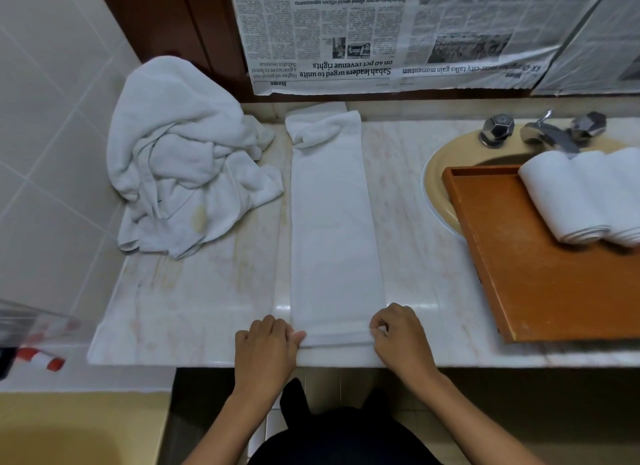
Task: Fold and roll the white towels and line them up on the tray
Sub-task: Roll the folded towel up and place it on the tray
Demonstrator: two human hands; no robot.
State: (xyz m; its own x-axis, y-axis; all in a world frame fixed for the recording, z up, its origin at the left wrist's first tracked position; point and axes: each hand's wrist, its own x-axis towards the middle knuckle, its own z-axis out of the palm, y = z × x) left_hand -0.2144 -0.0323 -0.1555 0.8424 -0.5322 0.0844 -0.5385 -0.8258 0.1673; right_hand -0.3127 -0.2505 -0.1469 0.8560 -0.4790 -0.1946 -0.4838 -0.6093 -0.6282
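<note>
A white towel (332, 222), folded into a long narrow strip, lies on the marble counter and runs from the back wall to the front edge. My left hand (266, 343) pinches its near left corner. At the near right corner, my right hand (398, 333) pinches the towel's end. Between the hands the near end is turned up in a small fold. An orange tray (540, 284) rests over the sink at the right. Two rolled white towels (585, 194) lie side by side at its far end. A heap of loose white towels (187, 159) sits at the back left.
The marble counter (194, 308) ends just below my hands. A beige sink (440, 173) with chrome taps (543, 130) lies under the tray. Newspaper (398, 31) covers the wall behind. At the far left a lower ledge holds a red and white object (41, 359).
</note>
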